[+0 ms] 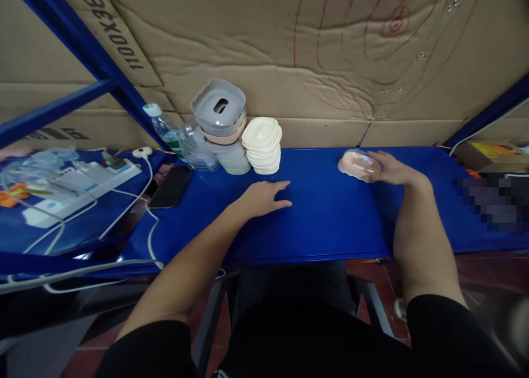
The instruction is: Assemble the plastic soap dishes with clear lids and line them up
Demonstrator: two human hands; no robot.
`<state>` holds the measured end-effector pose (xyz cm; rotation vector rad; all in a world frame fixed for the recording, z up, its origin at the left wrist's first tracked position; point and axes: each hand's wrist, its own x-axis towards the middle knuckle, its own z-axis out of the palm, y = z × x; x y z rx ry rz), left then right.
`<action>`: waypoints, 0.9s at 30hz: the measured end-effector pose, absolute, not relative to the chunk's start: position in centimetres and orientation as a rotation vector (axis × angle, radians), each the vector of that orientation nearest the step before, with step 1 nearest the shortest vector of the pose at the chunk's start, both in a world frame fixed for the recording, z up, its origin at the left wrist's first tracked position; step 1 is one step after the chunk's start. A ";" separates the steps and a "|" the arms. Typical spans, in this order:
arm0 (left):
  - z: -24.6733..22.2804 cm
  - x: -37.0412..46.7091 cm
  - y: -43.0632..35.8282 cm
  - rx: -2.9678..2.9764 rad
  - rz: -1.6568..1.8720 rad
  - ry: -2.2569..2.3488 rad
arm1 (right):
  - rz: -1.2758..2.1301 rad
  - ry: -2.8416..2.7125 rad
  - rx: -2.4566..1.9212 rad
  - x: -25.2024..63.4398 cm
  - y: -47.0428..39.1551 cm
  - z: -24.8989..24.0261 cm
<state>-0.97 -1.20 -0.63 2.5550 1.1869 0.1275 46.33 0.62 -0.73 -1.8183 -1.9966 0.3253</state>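
My right hand (389, 167) is closed round the far right side of a small peach-coloured container with a clear top (359, 165), at the right of the blue table. Part of its rim is hidden by my fingers. My left hand (266, 198) hovers over or rests on the table's middle, thumb and forefinger apart, with nothing in it. Just beyond that hand stands a stack of cream square lids (263, 146). Left of the lids is a pile of square tubs, with a grey one (219, 109) on top.
A clear plastic bottle (165, 127) and clear round containers (199, 149) stand left of the tubs. A black phone (170, 186) lies near white cables and a power strip (82, 190). Behind the blue table (318, 218) rises a cardboard wall (248, 47).
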 end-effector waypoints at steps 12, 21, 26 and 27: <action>-1.3 -1.2 -0.6 2.601 0.122 1.165 | 0.043 -1.456 -2.145 49.6 0.8 -2.2; -0.9 -1.1 -1.1 2.628 0.099 1.150 | -0.340 -0.820 -2.152 50.0 -1.0 -3.2; -0.7 -1.1 -1.2 2.623 0.067 1.142 | -0.251 -0.987 -2.080 49.6 0.3 -2.8; -0.7 -1.1 -1.2 2.621 0.068 1.143 | -0.174 -1.050 -2.065 49.6 0.8 -3.0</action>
